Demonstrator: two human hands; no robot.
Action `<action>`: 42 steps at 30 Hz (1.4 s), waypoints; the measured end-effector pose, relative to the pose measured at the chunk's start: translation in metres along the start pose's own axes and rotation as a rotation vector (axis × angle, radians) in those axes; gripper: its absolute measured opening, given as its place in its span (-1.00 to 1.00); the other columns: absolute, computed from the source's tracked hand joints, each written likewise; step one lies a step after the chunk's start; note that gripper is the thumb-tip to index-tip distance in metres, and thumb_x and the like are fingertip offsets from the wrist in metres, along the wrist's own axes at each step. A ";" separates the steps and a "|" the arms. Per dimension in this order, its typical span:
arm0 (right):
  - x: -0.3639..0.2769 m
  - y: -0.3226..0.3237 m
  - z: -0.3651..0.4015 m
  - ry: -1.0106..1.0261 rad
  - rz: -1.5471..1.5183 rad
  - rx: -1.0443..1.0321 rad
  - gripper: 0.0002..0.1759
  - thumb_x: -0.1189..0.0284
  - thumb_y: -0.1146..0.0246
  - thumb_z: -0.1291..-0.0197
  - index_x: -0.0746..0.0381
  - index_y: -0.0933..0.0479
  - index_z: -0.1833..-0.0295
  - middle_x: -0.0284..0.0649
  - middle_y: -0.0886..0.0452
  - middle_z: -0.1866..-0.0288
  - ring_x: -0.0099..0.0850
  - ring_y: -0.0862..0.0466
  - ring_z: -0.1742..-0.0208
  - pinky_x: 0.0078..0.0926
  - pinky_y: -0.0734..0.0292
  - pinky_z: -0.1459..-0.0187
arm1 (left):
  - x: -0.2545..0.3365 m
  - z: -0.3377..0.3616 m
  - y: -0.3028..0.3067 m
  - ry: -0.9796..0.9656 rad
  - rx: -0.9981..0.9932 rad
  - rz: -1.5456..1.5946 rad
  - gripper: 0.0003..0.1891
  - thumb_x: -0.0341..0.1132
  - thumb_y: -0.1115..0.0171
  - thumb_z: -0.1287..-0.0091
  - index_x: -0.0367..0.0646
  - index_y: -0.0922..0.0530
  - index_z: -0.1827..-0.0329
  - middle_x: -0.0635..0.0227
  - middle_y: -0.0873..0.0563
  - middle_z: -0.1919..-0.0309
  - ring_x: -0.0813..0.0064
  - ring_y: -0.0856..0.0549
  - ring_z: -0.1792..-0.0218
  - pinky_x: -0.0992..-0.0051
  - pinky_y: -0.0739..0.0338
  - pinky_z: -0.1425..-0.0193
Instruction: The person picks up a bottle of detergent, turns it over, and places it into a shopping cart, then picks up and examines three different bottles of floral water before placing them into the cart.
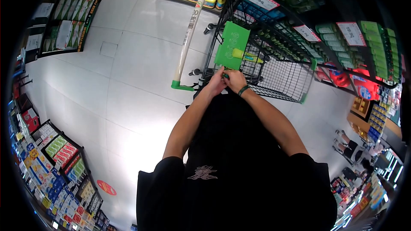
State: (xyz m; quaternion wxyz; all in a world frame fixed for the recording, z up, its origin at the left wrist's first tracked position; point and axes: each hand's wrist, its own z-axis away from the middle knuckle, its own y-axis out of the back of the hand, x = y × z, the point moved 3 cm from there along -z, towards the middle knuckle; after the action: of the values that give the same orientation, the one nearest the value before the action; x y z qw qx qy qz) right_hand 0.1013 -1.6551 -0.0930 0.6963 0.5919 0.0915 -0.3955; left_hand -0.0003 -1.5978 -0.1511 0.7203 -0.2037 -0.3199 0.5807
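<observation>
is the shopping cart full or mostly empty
Looks mostly empty: the shopping cart shows floor through bare mesh, with one small yellow-green item visible.

Two hands (217, 85) (235, 81), one shopping cart (191, 34), one green panel (229, 37), one wristband (243, 90), one floor sticker (106, 188).

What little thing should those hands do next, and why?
Perhaps the left hand should steady the small green item for the right hand: both hands meet there, by the near edge of the green panel, and neither is on the long handle. The item is too small to identify.
</observation>
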 end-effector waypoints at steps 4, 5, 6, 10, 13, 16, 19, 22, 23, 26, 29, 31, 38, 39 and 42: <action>0.002 -0.006 -0.001 -0.037 0.012 -0.035 -0.70 0.44 -0.31 -0.17 0.24 -0.67 -0.04 0.12 -0.72 0.19 0.09 -0.73 0.13 -0.01 -0.65 0.07 | 0.000 0.001 -0.004 -0.007 0.048 -0.002 -0.50 0.17 -0.02 -0.58 0.03 -0.48 -0.35 0.41 -0.60 -0.20 0.43 -0.59 -0.15 0.31 -0.46 -0.27; 0.003 -0.010 -0.001 -0.036 0.013 -0.036 -0.70 0.44 -0.31 -0.17 0.24 -0.67 -0.04 0.12 -0.72 0.19 0.09 -0.73 0.13 -0.01 -0.65 0.07 | -0.001 0.001 -0.004 -0.008 0.048 0.000 -0.50 0.17 -0.02 -0.58 0.03 -0.48 -0.35 0.41 -0.60 -0.20 0.43 -0.59 -0.15 0.31 -0.46 -0.27; 0.003 -0.013 -0.001 -0.023 0.027 0.005 -0.70 0.44 -0.30 -0.18 0.23 -0.66 -0.04 0.12 -0.73 0.20 0.09 -0.74 0.13 0.00 -0.65 0.08 | -0.001 0.000 -0.002 -0.025 0.075 0.017 -0.51 0.16 -0.02 -0.59 0.01 -0.49 -0.33 0.40 -0.63 -0.17 0.42 -0.61 -0.13 0.31 -0.47 -0.26; -0.002 -0.013 -0.003 -0.077 0.080 -0.018 -0.70 0.43 -0.30 -0.19 0.22 -0.64 -0.05 0.11 -0.73 0.25 0.10 -0.74 0.16 0.02 -0.65 0.10 | 0.000 0.005 -0.004 -0.077 0.075 0.050 -0.52 0.13 -0.02 -0.59 -0.06 -0.51 -0.27 0.34 -0.69 -0.08 0.40 -0.66 -0.06 0.28 -0.50 -0.24; 0.002 -0.017 -0.006 -0.070 0.094 -0.017 -0.71 0.44 -0.30 -0.19 0.22 -0.64 -0.04 0.10 -0.72 0.26 0.11 -0.74 0.19 0.02 -0.66 0.11 | 0.002 0.006 -0.006 -0.091 0.092 0.071 -0.56 0.10 -0.04 -0.60 -0.07 -0.53 -0.22 0.32 -0.71 0.00 0.38 -0.69 -0.03 0.27 -0.52 -0.23; 0.009 -0.023 -0.010 -0.094 0.050 -0.026 -0.71 0.47 -0.29 -0.19 0.21 -0.64 -0.05 0.12 -0.72 0.26 0.11 -0.74 0.17 0.02 -0.66 0.10 | 0.003 0.008 -0.010 -0.082 0.164 0.105 -0.62 0.08 -0.07 -0.59 -0.04 -0.57 -0.09 0.37 -0.71 0.18 0.45 -0.68 0.13 0.33 -0.53 -0.07; 0.016 -0.031 -0.012 -0.100 -0.002 0.003 -0.70 0.48 -0.29 -0.19 0.21 -0.65 -0.05 0.12 -0.71 0.27 0.12 -0.74 0.15 0.01 -0.66 0.08 | -0.012 -0.017 0.018 -0.068 0.122 0.088 -0.68 0.05 -0.11 -0.58 -0.01 -0.60 0.07 0.47 -0.64 0.40 0.53 -0.61 0.33 0.40 -0.46 0.14; 0.023 -0.037 -0.012 -0.159 -0.034 0.000 -0.70 0.47 -0.28 -0.19 0.20 -0.66 -0.06 0.15 -0.71 0.20 0.15 -0.72 0.11 0.01 -0.64 0.06 | -0.004 -0.001 -0.005 -0.068 0.189 0.100 -0.71 0.01 -0.13 -0.57 0.02 -0.58 0.20 0.53 -0.54 0.53 0.58 -0.52 0.45 0.43 -0.37 0.25; 0.024 -0.037 -0.013 -0.176 -0.040 0.014 -0.70 0.47 -0.28 -0.19 0.20 -0.66 -0.06 0.16 -0.71 0.19 0.16 -0.71 0.10 0.01 -0.64 0.06 | -0.005 -0.004 -0.004 -0.064 0.209 0.109 -0.72 0.00 -0.13 -0.57 0.03 -0.58 0.21 0.53 -0.54 0.53 0.58 -0.52 0.45 0.43 -0.38 0.25; 0.022 -0.037 -0.015 -0.168 -0.062 0.031 -0.70 0.47 -0.28 -0.19 0.21 -0.66 -0.06 0.14 -0.72 0.21 0.18 -0.70 0.11 0.01 -0.63 0.04 | -0.008 -0.009 0.003 -0.091 0.206 0.088 -0.74 -0.02 -0.14 -0.56 0.04 -0.57 0.21 0.52 -0.53 0.50 0.58 -0.53 0.39 0.43 -0.38 0.24; 0.022 -0.047 -0.024 -0.135 -0.039 0.023 -0.70 0.47 -0.28 -0.19 0.22 -0.65 -0.06 0.13 -0.72 0.22 0.19 -0.70 0.12 0.03 -0.62 0.03 | -0.011 -0.014 0.011 -0.105 0.204 0.085 -0.76 -0.03 -0.15 -0.56 0.03 -0.56 0.16 0.52 -0.54 0.44 0.56 -0.54 0.33 0.43 -0.40 0.22; 0.026 -0.060 -0.032 -0.131 -0.022 0.006 -0.70 0.47 -0.28 -0.19 0.22 -0.64 -0.06 0.13 -0.72 0.21 0.20 -0.70 0.12 0.04 -0.62 0.02 | -0.010 -0.017 0.015 -0.111 0.211 0.087 -0.76 -0.03 -0.16 -0.55 0.02 -0.55 0.13 0.51 -0.54 0.39 0.56 -0.54 0.30 0.44 -0.41 0.20; 0.024 -0.071 -0.043 -0.243 -0.241 -0.007 -0.45 0.37 -0.32 -0.21 0.17 -0.55 -0.35 0.14 -0.74 0.08 0.13 -0.72 0.02 -0.07 -0.64 -0.04 | -0.010 -0.023 0.021 -0.392 0.253 0.208 -0.66 -0.05 -0.04 -0.60 -0.11 -0.50 -0.18 0.34 -0.65 -0.02 0.42 -0.63 -0.04 0.35 -0.52 -0.23; 0.024 -0.072 -0.039 -0.279 -0.305 0.007 -0.48 0.37 -0.32 -0.25 0.19 -0.56 -0.33 0.06 -0.77 0.09 -0.03 -0.76 0.08 -0.18 -0.65 0.01 | -0.008 -0.025 0.023 -0.390 0.234 0.162 -0.61 0.00 0.02 -0.62 -0.10 -0.50 -0.24 0.33 -0.65 -0.12 0.40 -0.62 -0.14 0.27 -0.48 -0.33; 0.035 -0.076 -0.030 -0.342 -0.445 0.012 -0.46 0.34 -0.32 -0.30 0.21 -0.52 -0.38 -0.02 -0.79 0.05 -0.23 -0.80 0.12 -0.35 -0.67 0.04 | -0.003 -0.018 0.022 -0.284 0.286 0.198 -0.60 -0.02 0.03 -0.62 -0.11 -0.48 -0.28 0.34 -0.63 -0.17 0.39 -0.59 -0.20 0.27 -0.44 -0.37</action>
State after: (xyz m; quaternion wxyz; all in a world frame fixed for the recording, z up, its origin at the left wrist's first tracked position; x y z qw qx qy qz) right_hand 0.0854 -1.6427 -0.1792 0.5942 0.4859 0.0981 -0.6334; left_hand -0.0035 -1.5942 -0.1789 0.6291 -0.0463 -0.3111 0.7108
